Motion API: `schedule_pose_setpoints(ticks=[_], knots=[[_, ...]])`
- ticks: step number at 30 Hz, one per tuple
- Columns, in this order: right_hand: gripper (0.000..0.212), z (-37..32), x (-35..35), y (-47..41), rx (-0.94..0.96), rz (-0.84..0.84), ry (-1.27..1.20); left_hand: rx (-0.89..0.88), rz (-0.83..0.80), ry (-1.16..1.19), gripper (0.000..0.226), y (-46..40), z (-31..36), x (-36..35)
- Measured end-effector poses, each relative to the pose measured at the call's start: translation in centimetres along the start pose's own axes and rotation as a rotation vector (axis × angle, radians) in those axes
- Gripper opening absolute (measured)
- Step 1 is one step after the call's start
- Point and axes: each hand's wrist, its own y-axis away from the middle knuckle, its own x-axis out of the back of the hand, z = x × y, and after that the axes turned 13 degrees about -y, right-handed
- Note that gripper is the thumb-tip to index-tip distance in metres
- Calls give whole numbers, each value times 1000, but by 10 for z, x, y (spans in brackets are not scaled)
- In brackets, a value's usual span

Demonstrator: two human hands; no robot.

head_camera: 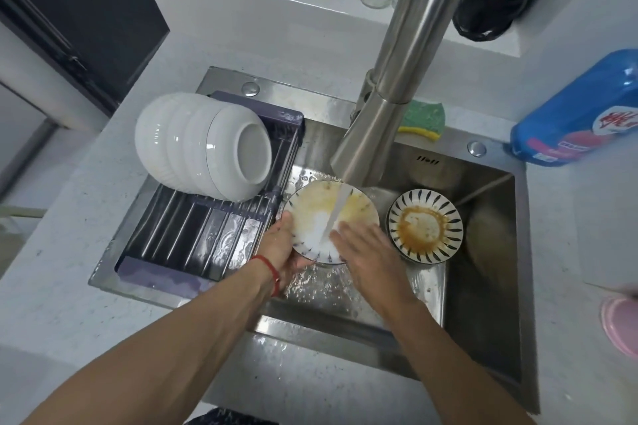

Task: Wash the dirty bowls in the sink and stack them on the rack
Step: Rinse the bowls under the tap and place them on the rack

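From the head camera, both forearms reach forward over the near edge of the sink (pixel 483 338). The left hand (pixel 281 245) comes in from the lower left, a red string (pixel 267 267) round its wrist, and its grip is curled round the left rim of a dirty bowl (pixel 310 203), thumb on the inside of the rim and fingers hidden beneath. The bowl is tilted toward the person and held above the sink floor under the tap (pixel 386 107), whose stream falls into its middle. The right hand (pixel 366 252) lies with its fingers straight and close together, flat against the bowl's inner face just right of the stream; it pinches nothing.

Just right of that grip, a second dirty bowl (pixel 425 226) with dark rim stripes and a brown ring of residue sits on the sink floor, near the held bowl but apart from it. Beyond it the basin runs open to the right wall. Left of the left grip, the rack (pixel 193 238) spans the sink's left side, its near bars bare and wet; at its far end a stack of white bowls (pixel 203 148) lies tipped on its side. A green and yellow sponge (pixel 423 119) rests on the sink's back ledge behind the tap.

Far right on the worktop (pixel 62 286) stands a blue bottle (pixel 573 110) with a pink label; its red characters are too blurred to read.
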Motion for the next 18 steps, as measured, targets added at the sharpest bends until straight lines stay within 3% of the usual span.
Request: schedule_pose_setpoints(ticks=[2, 4, 7, 10, 11, 14, 15, 16, 18], knots=[[79, -1, -6, -2, 57, 101, -17, -11, -2, 41, 62, 1, 5, -2], [65, -11, -2, -1, -45, 169, -197, -45, -85, 19, 71, 8, 17, -13], [19, -32, 15, -9, -472, 176, -776, -80, -150, -92, 93, 22, 31, -50], [12, -35, 27, -21, -787, 314, -1236, -125, 31, -313, 123, -17, 0, -82], [10, -35, 31, -24, -845, 357, -1366, -130, 57, -369, 122, -21, -6, -85], [23, -27, 38, -24, -996, 424, -1674, -184, 142, -451, 65, 12, 14, -74], [24, -23, 42, -24, -1035, 423, -1760, -172, 168, -440, 55, 10, 17, -67], [24, -20, 44, -24, -1061, 408, -1841, -124, 171, -393, 53, 8, 22, -57], [23, -12, 44, -27, -1097, 349, -1945, -6, 100, -267, 76, 0, 25, -34]])
